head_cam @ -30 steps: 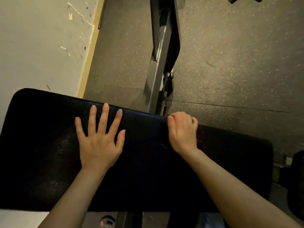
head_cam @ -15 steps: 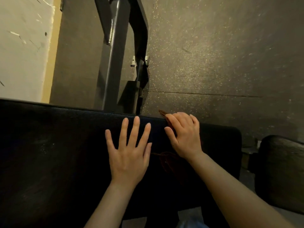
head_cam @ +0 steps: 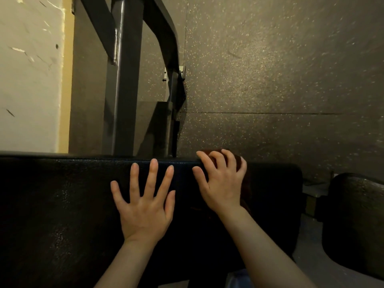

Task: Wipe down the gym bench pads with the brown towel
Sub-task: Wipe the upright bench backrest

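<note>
A long black bench pad (head_cam: pixel 62 204) fills the lower part of the head view. My left hand (head_cam: pixel 145 202) lies flat on it with fingers spread, near the far edge. Just to the right, my right hand (head_cam: pixel 222 179) curls its fingers over the brown towel (head_cam: pixel 246 190) at the pad's far edge. The towel is dark and mostly hidden under that hand; only a reddish-brown bit shows around the fingers and wrist. A second black pad (head_cam: pixel 357 221) sits at the right, across a gap.
The bench's grey steel frame (head_cam: pixel 124 80) rises beyond the pad on the left. Dark speckled rubber floor (head_cam: pixel 270 69) spreads behind. A pale scuffed wall (head_cam: pixel 27 80) with a yellow trim stands at the far left.
My view has shifted right along the pad, bringing the second pad into sight. My right hand keeps holding the towel at the far edge, and my left hand has slid right beside it.
</note>
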`<act>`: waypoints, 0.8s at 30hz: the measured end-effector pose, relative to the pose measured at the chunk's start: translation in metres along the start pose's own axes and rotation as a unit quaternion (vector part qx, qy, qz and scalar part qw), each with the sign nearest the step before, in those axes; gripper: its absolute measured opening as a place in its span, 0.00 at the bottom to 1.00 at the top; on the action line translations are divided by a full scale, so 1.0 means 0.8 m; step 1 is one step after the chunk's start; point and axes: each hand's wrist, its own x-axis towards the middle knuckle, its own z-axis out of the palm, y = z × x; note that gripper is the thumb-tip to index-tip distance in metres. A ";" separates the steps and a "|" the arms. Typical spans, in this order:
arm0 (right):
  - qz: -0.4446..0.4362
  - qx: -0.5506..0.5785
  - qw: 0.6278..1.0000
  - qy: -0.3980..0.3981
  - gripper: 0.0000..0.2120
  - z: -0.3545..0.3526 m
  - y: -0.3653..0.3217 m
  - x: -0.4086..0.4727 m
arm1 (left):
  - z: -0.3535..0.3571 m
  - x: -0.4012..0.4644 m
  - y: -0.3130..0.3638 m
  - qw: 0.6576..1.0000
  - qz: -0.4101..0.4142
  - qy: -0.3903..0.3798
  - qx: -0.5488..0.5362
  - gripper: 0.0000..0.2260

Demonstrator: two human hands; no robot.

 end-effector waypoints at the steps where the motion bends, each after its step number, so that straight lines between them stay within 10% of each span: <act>1: -0.023 0.006 1.000 -0.005 0.28 -0.001 0.003 0.002 | 0.000 0.001 0.001 1.000 0.000 0.000 0.002 0.26; 6: -0.079 0.003 0.997 -0.004 0.23 -0.006 0.086 -0.003 | -0.005 0.003 0.003 1.000 -0.005 -0.001 -0.005 0.26; 14: 0.073 -0.003 0.997 -0.002 0.27 -0.023 0.208 0.007 | -0.002 0.003 0.005 1.000 -0.007 -0.005 -0.004 0.25; 24: 0.310 0.114 0.941 0.072 0.32 0.014 0.149 -0.068 | 0.000 0.004 0.006 1.000 -0.009 -0.003 -0.009 0.25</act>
